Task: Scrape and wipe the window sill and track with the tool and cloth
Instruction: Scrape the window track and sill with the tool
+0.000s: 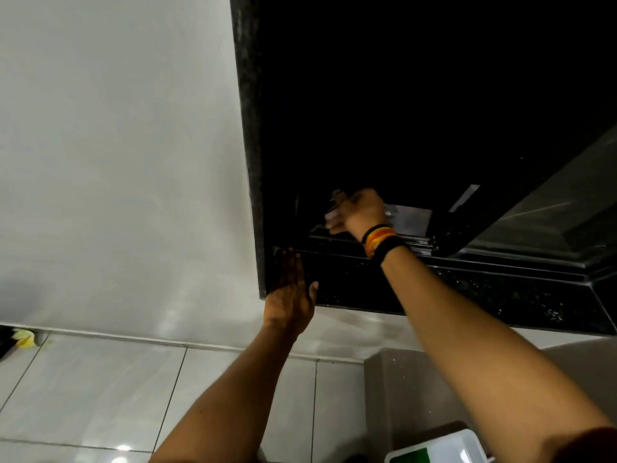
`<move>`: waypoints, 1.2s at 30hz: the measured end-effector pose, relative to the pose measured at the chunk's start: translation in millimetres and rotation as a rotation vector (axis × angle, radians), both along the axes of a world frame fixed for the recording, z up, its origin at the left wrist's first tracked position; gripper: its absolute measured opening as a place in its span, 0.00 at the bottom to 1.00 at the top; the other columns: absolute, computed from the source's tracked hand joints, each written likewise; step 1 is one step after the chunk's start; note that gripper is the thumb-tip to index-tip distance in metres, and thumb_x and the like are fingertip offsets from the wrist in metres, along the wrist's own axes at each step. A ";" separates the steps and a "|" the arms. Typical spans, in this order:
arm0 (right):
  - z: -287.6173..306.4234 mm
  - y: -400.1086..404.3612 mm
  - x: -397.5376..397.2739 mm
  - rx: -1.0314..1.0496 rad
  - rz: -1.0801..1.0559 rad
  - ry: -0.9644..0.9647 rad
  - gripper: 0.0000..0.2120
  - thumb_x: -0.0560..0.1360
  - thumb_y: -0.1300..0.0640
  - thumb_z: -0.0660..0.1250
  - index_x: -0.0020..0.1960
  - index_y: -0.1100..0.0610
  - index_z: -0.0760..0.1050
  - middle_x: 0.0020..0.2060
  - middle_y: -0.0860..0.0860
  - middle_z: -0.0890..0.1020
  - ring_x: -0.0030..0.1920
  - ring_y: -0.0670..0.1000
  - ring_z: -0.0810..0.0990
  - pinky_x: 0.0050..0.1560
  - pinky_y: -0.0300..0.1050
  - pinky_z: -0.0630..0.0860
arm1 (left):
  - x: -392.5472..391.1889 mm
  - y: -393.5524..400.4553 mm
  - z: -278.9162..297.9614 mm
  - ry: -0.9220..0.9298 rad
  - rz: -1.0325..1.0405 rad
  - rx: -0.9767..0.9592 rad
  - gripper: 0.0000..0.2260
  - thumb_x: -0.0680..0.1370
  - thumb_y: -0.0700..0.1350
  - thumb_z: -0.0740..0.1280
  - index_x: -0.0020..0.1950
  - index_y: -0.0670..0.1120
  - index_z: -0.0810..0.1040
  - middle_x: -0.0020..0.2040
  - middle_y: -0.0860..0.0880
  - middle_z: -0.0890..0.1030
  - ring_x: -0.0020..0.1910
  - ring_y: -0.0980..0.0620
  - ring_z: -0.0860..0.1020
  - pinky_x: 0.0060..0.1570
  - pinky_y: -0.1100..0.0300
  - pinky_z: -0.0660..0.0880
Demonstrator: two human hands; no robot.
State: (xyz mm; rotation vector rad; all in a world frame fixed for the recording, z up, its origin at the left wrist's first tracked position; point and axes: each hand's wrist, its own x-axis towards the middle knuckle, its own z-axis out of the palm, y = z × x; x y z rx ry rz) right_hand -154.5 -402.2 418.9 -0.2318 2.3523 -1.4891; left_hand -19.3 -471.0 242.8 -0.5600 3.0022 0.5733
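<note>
The black speckled window sill (467,292) runs along the bottom of a dark window opening, with the metal track (337,243) just behind it. My left hand (292,292) lies flat with its fingers apart against the sill's left corner. My right hand (357,210), with coloured bands on the wrist, reaches over the track into the dark opening. Its fingers are curled around something thin and dark; blur and darkness hide what it is. No cloth shows.
A sliding window frame (460,225) stands at the right end of the track. A white wall (117,145) is on the left, tiled floor (100,389) below. A white and green container (440,449) sits at the bottom right. A yellow object (25,337) lies at the far left.
</note>
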 end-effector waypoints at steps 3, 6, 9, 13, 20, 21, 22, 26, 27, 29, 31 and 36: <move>2.1 31.7 -16.1 0.214 -0.010 0.246 0.14 0.81 0.56 0.62 0.47 0.67 0.78 0.36 0.62 0.84 0.28 0.52 0.82 0.30 0.46 0.83 | -1.3 0.3 -0.7 -0.005 0.005 -0.042 0.31 0.85 0.57 0.43 0.80 0.42 0.34 0.81 0.41 0.33 0.80 0.41 0.34 0.80 0.43 0.47; -4.9 13.9 1.1 0.239 0.068 0.228 0.18 0.81 0.54 0.62 0.45 0.69 0.79 0.38 0.64 0.85 0.33 0.60 0.85 0.37 0.56 0.85 | -0.5 1.8 -0.1 -0.008 0.003 -0.032 0.31 0.85 0.57 0.43 0.81 0.42 0.36 0.82 0.41 0.35 0.81 0.41 0.36 0.80 0.43 0.49; -15.7 -16.1 19.0 0.056 0.101 0.043 0.20 0.82 0.55 0.61 0.46 0.73 0.78 0.37 0.65 0.85 0.35 0.63 0.84 0.43 0.61 0.84 | -0.4 -0.2 0.9 -0.009 0.007 -0.011 0.31 0.85 0.58 0.44 0.81 0.43 0.37 0.83 0.42 0.38 0.81 0.41 0.38 0.80 0.44 0.51; -14.4 14.8 -5.7 -0.110 -0.066 0.024 0.15 0.83 0.58 0.60 0.53 0.70 0.76 0.33 0.61 0.81 0.31 0.58 0.81 0.41 0.56 0.84 | -0.8 -0.1 -0.5 0.001 0.006 0.001 0.32 0.85 0.58 0.45 0.81 0.43 0.35 0.82 0.43 0.34 0.81 0.42 0.35 0.81 0.44 0.47; -26.6 -1.9 11.6 -0.087 0.052 -0.017 0.14 0.82 0.55 0.62 0.44 0.65 0.77 0.33 0.61 0.82 0.35 0.62 0.82 0.44 0.59 0.83 | -1.9 0.0 2.7 0.000 0.000 -0.003 0.31 0.85 0.58 0.44 0.81 0.43 0.37 0.82 0.42 0.37 0.81 0.43 0.37 0.81 0.48 0.46; -27.5 -6.5 15.0 -0.129 0.061 -0.048 0.12 0.82 0.56 0.61 0.45 0.63 0.76 0.32 0.59 0.81 0.35 0.61 0.82 0.44 0.58 0.84 | -2.0 -0.1 2.9 0.001 -0.002 -0.010 0.32 0.85 0.58 0.44 0.81 0.43 0.37 0.82 0.42 0.37 0.81 0.44 0.37 0.81 0.49 0.45; -25.3 -5.2 15.2 -0.175 0.034 -0.079 0.09 0.82 0.57 0.61 0.48 0.62 0.75 0.32 0.58 0.81 0.34 0.60 0.81 0.42 0.56 0.84 | -1.5 -0.4 3.2 0.001 -0.007 -0.010 0.32 0.85 0.58 0.45 0.81 0.42 0.37 0.82 0.42 0.36 0.81 0.44 0.36 0.81 0.50 0.43; -18.8 49.4 2.2 -0.324 -0.160 -0.151 0.14 0.83 0.58 0.61 0.58 0.68 0.75 0.43 0.64 0.82 0.32 0.52 0.83 0.35 0.46 0.84 | 1.7 -1.8 15.8 0.089 0.011 0.150 0.29 0.85 0.56 0.49 0.82 0.44 0.49 0.83 0.42 0.51 0.82 0.41 0.50 0.80 0.50 0.53; -21.4 69.8 1.5 -0.341 -0.182 -0.167 0.16 0.82 0.57 0.62 0.59 0.71 0.74 0.45 0.64 0.82 0.33 0.51 0.85 0.35 0.45 0.85 | 2.4 0.5 24.0 0.177 0.074 0.251 0.25 0.85 0.56 0.50 0.79 0.46 0.60 0.78 0.42 0.65 0.77 0.39 0.63 0.75 0.50 0.65; -28.6 111.3 5.0 -0.393 -0.223 -0.235 0.19 0.81 0.54 0.65 0.61 0.71 0.74 0.46 0.63 0.83 0.37 0.52 0.87 0.36 0.46 0.85 | -3.9 12.1 44.3 0.346 0.259 0.448 0.19 0.85 0.57 0.51 0.67 0.49 0.73 0.62 0.43 0.80 0.61 0.42 0.79 0.62 0.48 0.78; -40.2 146.6 11.7 -0.458 -0.283 -0.348 0.19 0.79 0.52 0.67 0.59 0.68 0.74 0.49 0.63 0.83 0.41 0.54 0.87 0.37 0.46 0.85 | -22.3 27.4 66.9 0.400 0.468 0.821 0.21 0.84 0.60 0.54 0.61 0.47 0.78 0.58 0.42 0.82 0.57 0.43 0.81 0.60 0.44 0.78; -74.9 201.0 26.0 -0.605 -0.507 -0.606 0.06 0.78 0.55 0.69 0.51 0.58 0.78 0.56 0.61 0.81 0.46 0.56 0.84 0.39 0.47 0.82 | -65.1 73.4 92.5 0.140 0.502 1.473 0.04 0.81 0.43 0.69 0.53 0.44 0.79 0.62 0.39 0.80 0.42 0.45 0.83 0.40 0.52 0.83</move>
